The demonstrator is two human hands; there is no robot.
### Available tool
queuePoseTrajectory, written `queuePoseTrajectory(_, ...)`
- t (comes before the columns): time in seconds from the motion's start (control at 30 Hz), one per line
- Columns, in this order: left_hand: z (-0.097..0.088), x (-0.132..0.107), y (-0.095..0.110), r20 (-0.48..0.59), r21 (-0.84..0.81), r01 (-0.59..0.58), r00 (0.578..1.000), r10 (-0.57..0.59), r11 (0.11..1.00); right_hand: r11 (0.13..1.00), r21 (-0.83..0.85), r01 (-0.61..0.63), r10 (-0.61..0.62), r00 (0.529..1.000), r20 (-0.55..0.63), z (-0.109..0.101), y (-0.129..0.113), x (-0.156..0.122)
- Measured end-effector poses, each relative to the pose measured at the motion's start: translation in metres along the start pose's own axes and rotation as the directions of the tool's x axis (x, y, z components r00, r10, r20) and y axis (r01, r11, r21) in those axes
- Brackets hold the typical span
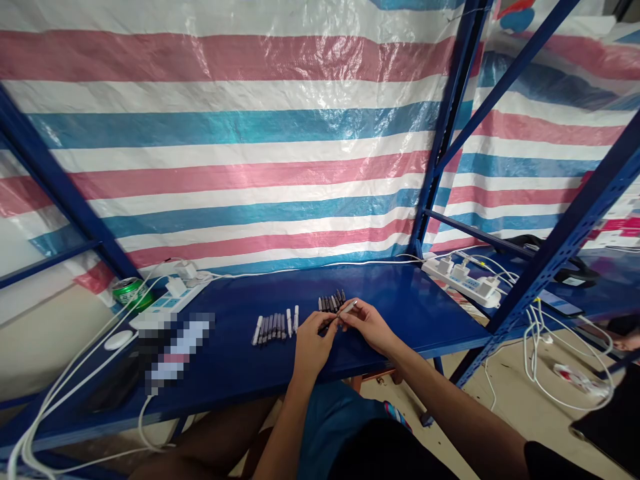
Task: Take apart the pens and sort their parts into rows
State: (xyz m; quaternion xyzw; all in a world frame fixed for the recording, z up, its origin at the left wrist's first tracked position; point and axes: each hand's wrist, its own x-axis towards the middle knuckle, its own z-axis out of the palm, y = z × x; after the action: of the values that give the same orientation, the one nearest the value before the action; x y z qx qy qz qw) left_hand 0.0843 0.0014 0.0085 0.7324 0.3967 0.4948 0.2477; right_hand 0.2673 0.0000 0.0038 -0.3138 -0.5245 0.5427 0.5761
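Observation:
Over the blue table, my left hand [315, 337] and my right hand [371, 325] meet at a slim pen [349, 307] with a pale barrel. The fingers of my right hand pinch the pale part. My left fingers are closed at its lower, darker end, partly hidden by the fingertips. To the left of my left hand lies a row of several pen parts [273, 327], grey ones with white ones at the ends. Just beyond my fingers is a second row of several dark-and-white pen parts [330, 303], partly covered by my hands.
A white power strip [170, 303] with plugs, a green can [131, 292] and a blurred-out phone-like object [180, 353] are at the left of the blue table [225, 387]. Another power strip [463, 280] sits right. Blue metal posts [445, 133] frame the striped sheet [260, 167]; cables hang both sides.

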Motion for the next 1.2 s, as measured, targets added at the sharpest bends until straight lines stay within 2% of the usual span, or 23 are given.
queuePoseTrajectory(0.47, 0.002, -0.003, -0.003, -0.005, -0.058, -0.002, 1.0, 0.002, 0.998, 0.998, 0.002, -0.058, 0.058, 0.998, 0.001, -0.007, 0.005, 0.001)
queuePoseTrajectory(0.63, 0.001, -0.005, -0.002, -0.002, -0.125, 0.072, 0.997, -0.073, 0.99, 0.997, 0.018, -0.077, 0.076, 0.997, 0.025, -0.01, 0.006, 0.002)
queuePoseTrajectory(0.77, -0.003, -0.002, -0.002, -0.059, -0.034, 0.167, 0.984, -0.168, 0.985, 0.994, 0.057, -0.098, 0.094, 0.994, 0.061, -0.01, 0.003, 0.001)
queuePoseTrajectory(0.83, -0.005, -0.001, 0.0, -0.063, -0.006, 0.167, 0.984, -0.167, 0.986, 0.992, 0.062, -0.108, 0.103, 0.991, 0.082, -0.01, 0.002, 0.0)
queuePoseTrajectory(0.97, -0.007, -0.002, 0.003, -0.01, -0.116, 0.116, 0.993, -0.118, 0.986, 0.987, 0.115, -0.11, 0.105, 0.993, 0.047, -0.011, 0.003, 0.0)
queuePoseTrajectory(1.1, -0.006, -0.004, 0.0, 0.083, -0.19, 0.112, 0.992, -0.098, 0.975, 0.976, 0.182, -0.122, 0.123, 0.992, 0.01, -0.013, 0.003, 0.001)
queuePoseTrajectory(1.2, -0.003, -0.005, -0.005, 0.104, -0.24, 0.127, 0.989, -0.105, 0.962, 0.975, 0.176, -0.136, 0.134, 0.991, 0.021, -0.014, 0.002, 0.001)
